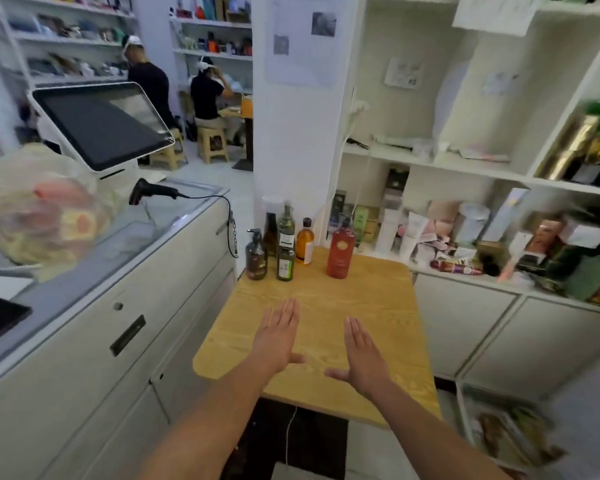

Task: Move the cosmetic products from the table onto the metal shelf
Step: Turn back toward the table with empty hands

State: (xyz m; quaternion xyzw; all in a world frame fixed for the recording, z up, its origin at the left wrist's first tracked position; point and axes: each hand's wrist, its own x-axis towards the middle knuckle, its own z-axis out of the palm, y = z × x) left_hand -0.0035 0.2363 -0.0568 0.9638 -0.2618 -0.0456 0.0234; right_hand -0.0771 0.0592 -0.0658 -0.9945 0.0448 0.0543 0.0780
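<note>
Left hand (278,336): flat over the bench, palm down, fingers (290,311) straight and side by side, thumb out to the right, holding nothing.
Right hand (362,355): flat in the same way, fingers (353,329) straight and close together, thumb out to the left, holding nothing.
Between the hands: bare wood; the two thumbs point at each other but stay apart.
Bench (371,306): small wooden top with rounded corners, beside a white counter (94,306).
Cosmetic products: all upright at the far end of the bench, well apart from both hands.
Red pump bottle (340,252): stands alone, to the right of the group.
Dark pump bottle (256,256): at the far left corner.
Green bottle (285,261): just beside the dark pump bottle.
Amber bottle (305,242): behind, between the green and the red.
Back row: two taller bottles (278,225) close against the pillar.
White shelves (465,164): to the right, crowded with boxes and tubes.
</note>
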